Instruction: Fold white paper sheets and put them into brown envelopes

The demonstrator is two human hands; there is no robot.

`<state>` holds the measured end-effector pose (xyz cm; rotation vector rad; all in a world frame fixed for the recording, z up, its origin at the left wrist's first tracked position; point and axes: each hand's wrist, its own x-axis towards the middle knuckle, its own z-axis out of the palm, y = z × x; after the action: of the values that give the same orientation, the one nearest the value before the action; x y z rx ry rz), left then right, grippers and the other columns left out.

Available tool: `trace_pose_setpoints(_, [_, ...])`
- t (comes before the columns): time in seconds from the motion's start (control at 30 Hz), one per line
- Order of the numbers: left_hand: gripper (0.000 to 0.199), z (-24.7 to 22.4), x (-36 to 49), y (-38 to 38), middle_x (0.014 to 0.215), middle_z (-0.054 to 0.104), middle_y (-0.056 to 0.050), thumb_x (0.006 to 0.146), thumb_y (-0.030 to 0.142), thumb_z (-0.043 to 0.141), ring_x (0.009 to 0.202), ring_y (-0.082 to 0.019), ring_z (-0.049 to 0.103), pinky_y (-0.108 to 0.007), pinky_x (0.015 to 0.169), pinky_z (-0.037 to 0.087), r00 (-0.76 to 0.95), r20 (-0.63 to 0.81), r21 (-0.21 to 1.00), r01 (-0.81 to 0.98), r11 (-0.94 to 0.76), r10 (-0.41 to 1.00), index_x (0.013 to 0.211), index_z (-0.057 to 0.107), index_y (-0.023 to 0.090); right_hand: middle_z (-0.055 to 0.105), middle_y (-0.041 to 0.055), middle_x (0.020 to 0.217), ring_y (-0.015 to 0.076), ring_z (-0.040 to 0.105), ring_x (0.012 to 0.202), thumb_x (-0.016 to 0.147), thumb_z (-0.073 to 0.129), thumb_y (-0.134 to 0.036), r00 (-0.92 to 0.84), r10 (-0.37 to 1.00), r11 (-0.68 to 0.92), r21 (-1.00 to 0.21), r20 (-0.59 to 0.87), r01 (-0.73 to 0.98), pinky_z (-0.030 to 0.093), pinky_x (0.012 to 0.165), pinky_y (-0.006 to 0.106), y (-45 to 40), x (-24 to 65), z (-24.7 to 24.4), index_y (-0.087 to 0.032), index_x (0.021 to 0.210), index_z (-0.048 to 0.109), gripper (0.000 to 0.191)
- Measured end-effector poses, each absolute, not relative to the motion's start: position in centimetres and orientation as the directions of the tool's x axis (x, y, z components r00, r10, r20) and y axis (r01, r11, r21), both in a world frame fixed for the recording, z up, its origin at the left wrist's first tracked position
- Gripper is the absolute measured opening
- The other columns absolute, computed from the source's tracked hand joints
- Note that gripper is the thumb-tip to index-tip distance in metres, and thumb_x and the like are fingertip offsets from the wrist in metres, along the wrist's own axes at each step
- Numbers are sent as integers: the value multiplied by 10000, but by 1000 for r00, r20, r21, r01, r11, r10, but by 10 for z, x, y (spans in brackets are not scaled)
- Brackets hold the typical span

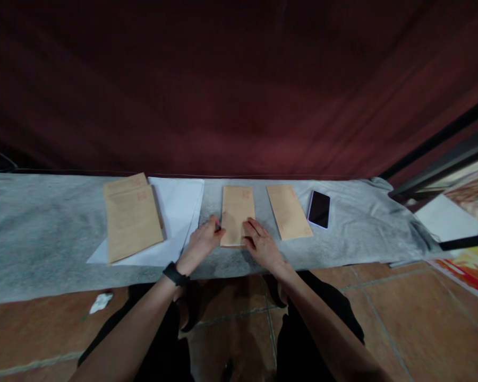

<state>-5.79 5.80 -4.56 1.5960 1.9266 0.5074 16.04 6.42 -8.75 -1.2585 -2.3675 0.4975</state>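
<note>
A small brown paper envelope with a faint red stamp near its top lies flat in front of me, and a thin white edge shows at its lower end. My left hand, a black band on its wrist, is at the envelope's lower left edge. Its fingers are curled together around a small dark thing that is too small to name. On the lower right part of the envelope, my right hand rests with its fingers stretched out. Another brown envelope lies slightly turned to the right.
Larger brown envelopes lie overlapping on white paper sheets at the left. A phone lies at the right. Grey cloth covers the narrow bench, with a dark red curtain behind it. Crumpled white paper is on the tiled floor.
</note>
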Motion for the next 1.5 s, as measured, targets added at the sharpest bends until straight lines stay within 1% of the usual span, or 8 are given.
trace_pose_setpoints(0.1, [226, -48, -49, 61, 1038, 688, -110, 940, 255, 496, 995, -254, 673, -377, 865, 539, -34, 101, 438, 899, -13, 994, 1134, 580, 174, 422, 143, 1569, 250, 375, 1463, 983, 488, -251, -519, 834, 543, -451, 190, 708, 359, 1193, 453, 62, 159, -87, -140, 1492, 442, 523])
trace_pose_setpoints(0.17, [320, -54, -41, 70, 1295, 621, -149, 963, 208, 425, 1240, -258, 579, -409, 1058, 462, 109, 240, 367, 910, -194, 965, 1245, 566, 151, 429, 140, 1565, 248, 388, 1457, 993, 473, -255, -525, 830, 549, -432, 188, 715, 356, 1196, 453, 62, 159, -85, -142, 1487, 455, 506])
trace_pose_setpoints(0.3, [455, -70, -29, 94, 1565, 424, -121, 995, 243, 372, 1479, -250, 338, -434, 1219, 282, 255, 246, 287, 902, -322, 935, 1424, 485, 144, 464, 132, 1544, 233, 414, 1442, 1004, 431, -232, -542, 822, 559, -424, 174, 713, 363, 1195, 439, 64, 160, -82, -141, 1465, 489, 473])
trace_pose_setpoints(0.57, [553, -81, -25, 126, 1622, 347, -66, 1019, 382, 314, 1530, -235, 225, -454, 1261, 96, 263, 166, 275, 913, -301, 950, 1538, 379, 202, 551, 106, 1475, 204, 490, 1385, 978, 427, -141, -580, 802, 565, -505, 147, 653, 387, 1186, 403, 73, 167, -77, -171, 1410, 562, 454])
trace_pose_setpoints(0.83, [597, -88, -22, 145, 1632, 314, -91, 1009, 365, 300, 1530, -236, 223, -431, 1259, 105, 187, 122, 307, 927, -217, 975, 1563, 329, 146, 610, 77, 1414, 196, 548, 1326, 940, 460, -88, -589, 797, 555, -543, 133, 630, 440, 1144, 388, 76, 169, -71, -214, 1330, 634, 446])
trace_pose_setpoints(1.2, [569, -87, -10, 115, 1643, 289, -96, 1021, 302, 270, 1530, -194, 216, -403, 1260, 110, 436, 118, 263, 853, -452, 892, 1563, 304, 132, 670, 68, 1318, 179, 595, 1261, 919, 461, -62, -635, 764, 549, -637, 118, 542, 461, 1109, 367, 82, 184, -68, -227, 1238, 681, 421])
trace_pose_setpoints(1.37, [563, -86, -5, 87, 1636, 301, -112, 1037, 347, 270, 1530, -202, 218, -400, 1255, 118, 497, 108, 273, 818, -506, 861, 1552, 322, 126, 734, 41, 1114, 172, 689, 1056, 913, 443, -78, -547, 826, 467, -708, 136, 530, 541, 971, 329, 85, 195, -72, -245, 1081, 723, 368])
trace_pose_setpoints(1.5, [571, -84, -2, 67, 1637, 290, -129, 1048, 376, 269, 1533, -204, 211, -395, 1253, 111, 526, 102, 273, 801, -532, 844, 1560, 294, 125, 737, 46, 1063, 193, 698, 1006, 914, 442, -104, -456, 876, 427, -695, 159, 579, 550, 948, 340, 86, 196, -74, -246, 1056, 725, 347])
